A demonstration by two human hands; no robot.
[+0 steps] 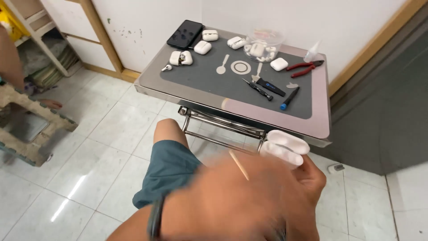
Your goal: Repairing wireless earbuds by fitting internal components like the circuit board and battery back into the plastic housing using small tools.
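My right hand (310,180) grips an open white earbud case (284,148), held just below the front edge of the small metal table (232,105). My left hand (218,205), with a dark band at the wrist, is motion-blurred and lies across the right hand, hiding most of it. A thin wooden stick (238,164) pokes up between the two hands; which hand holds it cannot be told. My knee in teal shorts (171,165) is under the left arm.
On the table's grey mat (205,76) lie several white earbud cases, a black phone (184,34), a clear bowl of earbuds (263,44), red pliers (305,68), small screwdrivers and a dropper bottle. A step stool (26,125) and another person's foot are at left.
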